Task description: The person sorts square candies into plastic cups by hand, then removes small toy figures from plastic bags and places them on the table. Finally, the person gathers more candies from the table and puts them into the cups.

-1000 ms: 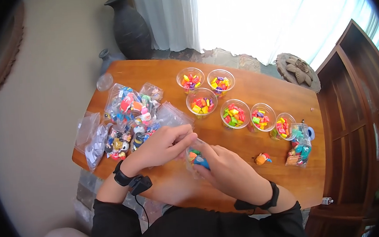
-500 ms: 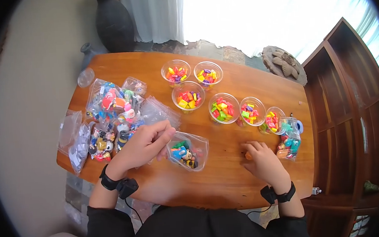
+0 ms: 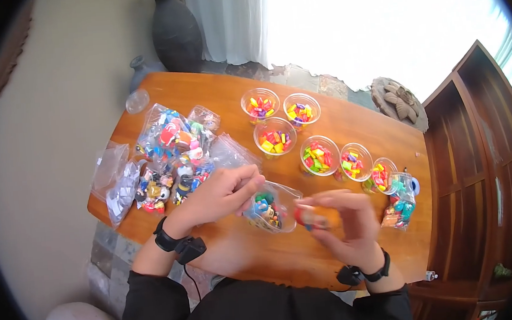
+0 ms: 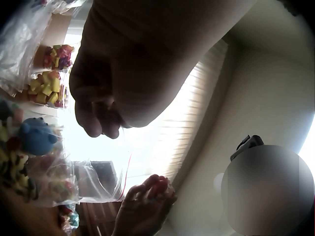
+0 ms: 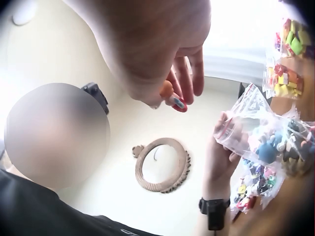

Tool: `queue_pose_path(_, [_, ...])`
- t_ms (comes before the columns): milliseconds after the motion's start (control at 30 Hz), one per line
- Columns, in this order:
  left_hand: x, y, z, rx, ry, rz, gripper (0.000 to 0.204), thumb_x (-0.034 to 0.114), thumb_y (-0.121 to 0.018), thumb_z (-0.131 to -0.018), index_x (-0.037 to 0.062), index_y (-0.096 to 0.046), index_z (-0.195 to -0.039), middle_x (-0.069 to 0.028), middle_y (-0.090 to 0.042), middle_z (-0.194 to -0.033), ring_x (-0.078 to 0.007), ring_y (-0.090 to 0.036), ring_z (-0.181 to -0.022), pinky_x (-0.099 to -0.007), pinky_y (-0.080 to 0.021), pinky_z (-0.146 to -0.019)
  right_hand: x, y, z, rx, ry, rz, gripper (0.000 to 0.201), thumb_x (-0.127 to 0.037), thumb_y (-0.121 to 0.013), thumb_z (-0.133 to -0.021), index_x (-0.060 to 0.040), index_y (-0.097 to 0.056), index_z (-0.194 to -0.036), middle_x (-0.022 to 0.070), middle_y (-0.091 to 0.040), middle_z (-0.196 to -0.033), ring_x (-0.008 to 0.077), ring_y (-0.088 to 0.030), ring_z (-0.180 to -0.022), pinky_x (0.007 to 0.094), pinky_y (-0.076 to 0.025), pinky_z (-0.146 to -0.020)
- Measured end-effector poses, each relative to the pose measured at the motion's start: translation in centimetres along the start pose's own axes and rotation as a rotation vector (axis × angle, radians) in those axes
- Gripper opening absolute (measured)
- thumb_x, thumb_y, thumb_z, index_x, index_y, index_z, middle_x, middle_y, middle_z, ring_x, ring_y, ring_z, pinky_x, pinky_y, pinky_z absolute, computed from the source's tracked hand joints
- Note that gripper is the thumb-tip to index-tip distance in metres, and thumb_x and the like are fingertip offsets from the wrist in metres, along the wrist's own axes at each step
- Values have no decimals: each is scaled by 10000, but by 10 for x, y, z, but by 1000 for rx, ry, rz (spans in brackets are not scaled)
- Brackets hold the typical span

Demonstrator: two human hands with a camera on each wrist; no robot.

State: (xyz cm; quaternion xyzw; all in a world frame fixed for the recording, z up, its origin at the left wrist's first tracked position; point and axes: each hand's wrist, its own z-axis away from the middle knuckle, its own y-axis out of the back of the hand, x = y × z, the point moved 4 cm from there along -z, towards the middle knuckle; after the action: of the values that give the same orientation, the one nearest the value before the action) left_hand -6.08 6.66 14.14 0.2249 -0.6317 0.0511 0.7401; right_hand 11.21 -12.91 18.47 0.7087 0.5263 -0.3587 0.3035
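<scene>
Head view, left hand (image 3: 225, 193) holding bag (image 3: 290, 198), right hand (image 3: 353, 227) gripping toy (image 3: 310, 217), wrist views adding red seal (image 4: 127, 174)

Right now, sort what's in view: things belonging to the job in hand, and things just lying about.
Job in hand:
clear bag, held by the left hand
loose toys inside it
small toy in the right hand
perhaps the packed toys and cups of bright pieces

Apparently just lying about:
dark vase
carved flower ornament
wooden shelf unit
</scene>
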Motion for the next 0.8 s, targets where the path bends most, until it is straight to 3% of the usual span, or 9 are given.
queue_pose_path(67, [0, -2, 4, 17, -23, -15, 399, 355, -525, -1200, 65, -577, -931, 2, -621, -653, -67, -610, -580, -262, -451, -558, 12, -20, -16, -335, -113, 407, 532, -126, -844, -983, 6, -582, -1427, 211, -716, -1293, 341, -742, -1174, 435, -575, -1048])
queue_pose_path(167, [1, 0, 12, 54, -28, -34, 408, 375, -525, -1201, 72, -577, -933, 12, -614, -657, -61, -607, -587, -258, -448, -561, 24, -32, -16, -481, -51, 583, 554, -265, -828, -1002, -14, -593, -1437, 193, -725, -1263, 385, -720, -1125, 474, -537, -1065])
queue_pose_path(200, [-3, 0, 13, 57, -38, -38, 402, 370, -523, -1202, 73, -577, -937, 13, -618, -668, -61, -608, -591, -256, -451, -567, 27, -31, -13, -484, -83, 608, 523, -325, -807, -1017, -44, -613, -1412, 144, -747, -1218, 362, -717, -1112, 483, -504, -1112])
queue_pose_path(300, [-15, 1, 16, 43, -23, 11, 387, 352, -512, -1207, 75, -578, -945, 17, -623, -698, -60, -608, -597, -252, -457, -584, 34, -22, -4, -573, -107, 743, 434, -255, -825, -988, -63, -657, -1338, 116, -753, -1128, 332, -715, -1078, 469, -515, -1078])
queue_pose_path(533, [-17, -7, 13, -1, -56, 252, 372, 365, -497, -1213, 90, -556, -969, 34, -563, -692, -62, -576, -567, -253, -464, -578, 18, -10, 2, -599, 36, 802, 252, -109, -807, -947, -70, -728, -1183, 82, -722, -1005, 282, -700, -952, 427, -528, -966])
queue_pose_path(600, [-16, -5, 17, 5, -37, 339, 364, 374, -493, -1213, 96, -547, -985, 41, -539, -686, -63, -567, -557, -254, -473, -580, 9, -8, -3, -502, 139, 744, 266, -52, -818, -923, -57, -733, -1174, 88, -726, -1051, 288, -706, -952, 413, -546, -924])
queue_pose_path(633, [-16, -2, 19, 47, -17, 416, 357, 382, -490, -1213, 101, -540, -999, 46, -521, -691, -63, -564, -552, -254, -479, -581, 7, -11, -6, -500, 138, 738, 266, -52, -818, -923, -57, -733, -1174, 88, -726, -1051, 288, -706, -952, 413, -546, -924])
queue_pose_path(700, [-19, 2, 22, 89, 6, 492, 351, 390, -487, -1213, 105, -533, -1014, 51, -502, -697, -64, -561, -547, -254, -485, -583, 1, -11, -15, -329, 140, 670, 306, -7, -837, -889, -44, -736, -1175, 108, -737, -1108, 307, -720, -982, 418, -563, -898])
queue_pose_path(800, [-37, 22, 23, 365, -46, 499, 336, 408, -528, -1195, 103, -574, -1062, 46, -532, -712, -80, -574, -533, -248, -456, -487, 3, -13, -15, -346, 139, 644, 319, 21, -826, -883, -35, -730, -1183, 119, -745, -1153, 311, -729, -1024, 422, -578, -899])
